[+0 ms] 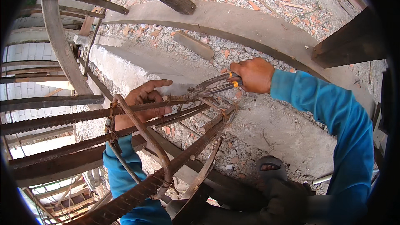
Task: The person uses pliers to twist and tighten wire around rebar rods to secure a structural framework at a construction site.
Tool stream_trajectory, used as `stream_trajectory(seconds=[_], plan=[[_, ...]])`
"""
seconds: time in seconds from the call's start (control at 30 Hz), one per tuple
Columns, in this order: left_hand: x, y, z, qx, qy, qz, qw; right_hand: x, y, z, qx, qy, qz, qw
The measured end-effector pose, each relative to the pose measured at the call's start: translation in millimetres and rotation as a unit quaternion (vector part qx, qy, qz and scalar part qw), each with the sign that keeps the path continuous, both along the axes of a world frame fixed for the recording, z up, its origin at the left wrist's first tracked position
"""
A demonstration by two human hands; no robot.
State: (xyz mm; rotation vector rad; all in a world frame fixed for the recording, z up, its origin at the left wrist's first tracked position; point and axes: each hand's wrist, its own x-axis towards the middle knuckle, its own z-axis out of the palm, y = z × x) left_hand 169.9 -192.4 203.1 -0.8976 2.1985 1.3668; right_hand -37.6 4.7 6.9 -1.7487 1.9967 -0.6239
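A rusty rebar cage (143,130), with bent square stirrups tied by wire, runs diagonally from the lower left to the middle. My left hand (145,100) reaches up through it, index finger extended and the thumb and other fingers bent round a bar. My right hand (251,75) grips dark pliers (211,84) with yellow bands on the handles. Their jaws are at the far end of the cage, where a bar meets a stirrup; whether they bite on wire is too small to tell.
A concrete ledge (250,25) curves behind broken rubble (233,46). Wooden posts (346,39) stand at the upper right and top. A pale concrete block (116,62) lies beyond the cage. Timber bars (58,41) fill the left. My sandalled foot (270,168) rests on the debris below.
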Motion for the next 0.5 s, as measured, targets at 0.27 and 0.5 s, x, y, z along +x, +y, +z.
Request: stream_trajectory(seconds=[0.27,0.5], plan=[[92,36,13,-0.076,0.519,0.314,0.791,3,23,63,0.428,-0.328,0.043,0.841],[20,142,65,-0.376,0.569,0.279,0.676,-7,-5,-18,-0.103,0.026,-0.046,0.993]])
